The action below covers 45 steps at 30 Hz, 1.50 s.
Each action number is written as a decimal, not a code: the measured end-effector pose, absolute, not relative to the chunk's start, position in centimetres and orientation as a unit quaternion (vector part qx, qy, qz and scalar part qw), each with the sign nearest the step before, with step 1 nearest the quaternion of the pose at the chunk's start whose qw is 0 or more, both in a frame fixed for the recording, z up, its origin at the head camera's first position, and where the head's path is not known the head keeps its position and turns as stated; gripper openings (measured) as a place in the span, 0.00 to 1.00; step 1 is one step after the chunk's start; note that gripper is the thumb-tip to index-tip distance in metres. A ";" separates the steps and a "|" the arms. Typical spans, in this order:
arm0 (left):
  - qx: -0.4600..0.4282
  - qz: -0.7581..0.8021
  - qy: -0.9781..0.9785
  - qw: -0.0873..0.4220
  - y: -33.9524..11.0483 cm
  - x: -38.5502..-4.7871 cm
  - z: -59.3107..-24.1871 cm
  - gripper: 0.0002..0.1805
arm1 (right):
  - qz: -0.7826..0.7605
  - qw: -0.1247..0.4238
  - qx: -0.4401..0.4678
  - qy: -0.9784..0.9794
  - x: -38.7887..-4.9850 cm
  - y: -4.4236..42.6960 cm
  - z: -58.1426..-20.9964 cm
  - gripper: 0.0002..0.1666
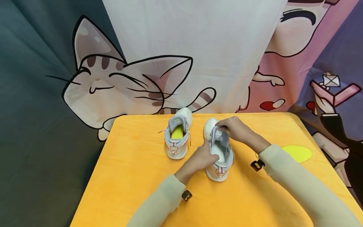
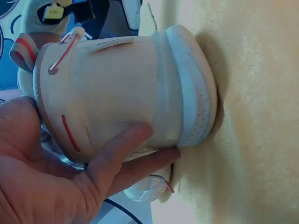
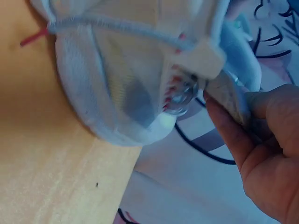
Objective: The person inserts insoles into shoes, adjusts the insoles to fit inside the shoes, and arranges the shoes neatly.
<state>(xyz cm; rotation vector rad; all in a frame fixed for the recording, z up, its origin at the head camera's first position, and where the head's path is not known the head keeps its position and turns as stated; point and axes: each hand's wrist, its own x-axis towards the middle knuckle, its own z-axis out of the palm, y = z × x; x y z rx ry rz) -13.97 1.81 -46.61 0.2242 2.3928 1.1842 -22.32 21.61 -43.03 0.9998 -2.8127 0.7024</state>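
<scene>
A white and pale pink sneaker [image 1: 216, 173] stands on the yellow table, toe toward the back wall. My left hand [image 1: 202, 156] grips its left side, thumb over the collar into the opening and fingers along the outside. With my right hand [image 1: 236, 129] I pinch the top of the grey tongue [image 1: 222, 137], also seen pinched in the right wrist view [image 3: 229, 95]. The inside of this sneaker looks pale. To its left stands the matching sneaker [image 1: 176, 149], a yellow-green insole [image 1: 177, 131] showing inside. No hand touches that one.
On the right of the yellow table [image 1: 127, 179] lies a flat yellow-green oval piece [image 1: 299, 153], partly hidden by my right sleeve. A cloth backdrop [image 1: 198, 37] with cartoon drawings hangs right behind the table's far edge.
</scene>
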 end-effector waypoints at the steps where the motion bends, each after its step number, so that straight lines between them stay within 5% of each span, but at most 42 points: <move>1: 0.084 0.423 0.873 0.228 1.9 -14.0 -46.5 0.50 | 0.231 0.034 0.326 -0.916 -22.7 21.6 -43.1 0.10; 18: 0.078 0.415 0.870 0.253 1.3 -14.5 -46.0 0.52 | 0.273 -0.043 0.264 -0.924 -24.3 22.4 -44.2 0.08; 33: 0.143 0.366 0.912 0.115 1.9 -16.2 -46.4 0.22 | 0.308 -0.039 0.241 -0.920 -20.6 23.1 -44.8 0.13; 38: 0.143 0.377 0.904 0.143 1.7 -16.1 -46.4 0.25 | 0.317 -0.061 0.209 -0.923 -18.4 23.6 -45.0 0.28; 42: 0.126 0.385 0.898 0.172 1.6 -16.0 -46.3 0.30 | 0.336 -0.139 0.151 -0.919 -16.7 23.8 -45.0 0.45; 45: 0.116 0.389 0.897 0.178 1.5 -16.0 -46.2 0.30 | 0.329 -0.187 0.124 -0.917 -15.9 23.6 -45.0 0.44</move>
